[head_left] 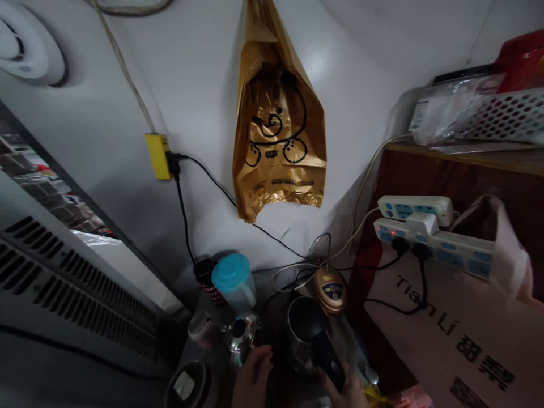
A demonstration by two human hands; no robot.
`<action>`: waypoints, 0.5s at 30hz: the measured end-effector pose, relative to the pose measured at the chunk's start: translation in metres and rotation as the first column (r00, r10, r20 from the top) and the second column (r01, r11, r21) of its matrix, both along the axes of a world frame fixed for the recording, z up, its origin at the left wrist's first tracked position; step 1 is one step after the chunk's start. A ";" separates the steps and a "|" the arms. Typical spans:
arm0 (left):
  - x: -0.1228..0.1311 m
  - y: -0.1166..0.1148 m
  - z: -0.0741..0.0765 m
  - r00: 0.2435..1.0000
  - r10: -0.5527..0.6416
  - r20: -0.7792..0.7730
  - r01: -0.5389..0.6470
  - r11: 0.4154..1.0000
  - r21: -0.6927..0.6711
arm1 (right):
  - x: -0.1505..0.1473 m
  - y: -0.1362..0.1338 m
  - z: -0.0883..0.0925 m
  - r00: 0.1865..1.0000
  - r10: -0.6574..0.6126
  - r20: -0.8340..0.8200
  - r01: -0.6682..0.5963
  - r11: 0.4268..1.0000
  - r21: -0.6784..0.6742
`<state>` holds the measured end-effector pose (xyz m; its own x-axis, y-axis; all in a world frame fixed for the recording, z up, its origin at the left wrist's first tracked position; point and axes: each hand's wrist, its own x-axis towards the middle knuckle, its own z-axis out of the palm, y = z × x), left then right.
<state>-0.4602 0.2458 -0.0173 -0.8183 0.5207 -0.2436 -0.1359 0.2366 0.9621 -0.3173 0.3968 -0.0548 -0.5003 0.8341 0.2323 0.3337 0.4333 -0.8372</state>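
The right hand (pixel 348 391) wraps its fingers around the black handle (pixel 327 354) of the open kettle (pixel 306 331), which stands mid-counter with a dark inside. The left hand (pixel 251 378), fingers loosely curled, holds nothing near a small teapot (pixel 240 337); a blue-lidded jug (pixel 234 281) stands behind.

Between your left hand (pixel 251 377) and right hand (pixel 346 391) stands the kettle (pixel 304 331); the blue-lidded jug (pixel 234 283) and cables (pixel 293 272) crowd beyond; the tote bag (pixel 459 334) walls the right.
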 end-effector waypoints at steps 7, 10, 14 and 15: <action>0.012 0.023 0.009 0.952 0.268 -0.144 -0.277 0.960 -0.041 | 0.006 0.014 0.009 0.994 0.105 -0.034 -0.108 0.990 -0.089; -0.016 0.008 0.045 0.835 0.228 -0.501 -0.350 0.922 -0.165 | 0.008 0.017 0.007 0.992 0.122 -0.035 -0.125 0.988 -0.096; -0.054 -0.011 0.067 0.757 -0.117 -0.643 -0.239 0.866 -0.439 | 0.010 0.019 0.002 0.993 0.121 0.003 -0.120 0.987 -0.102; -0.060 -0.012 0.068 0.758 -0.157 -0.633 -0.192 0.873 -0.448 | 0.010 0.019 0.000 0.994 0.111 0.009 -0.110 0.989 -0.097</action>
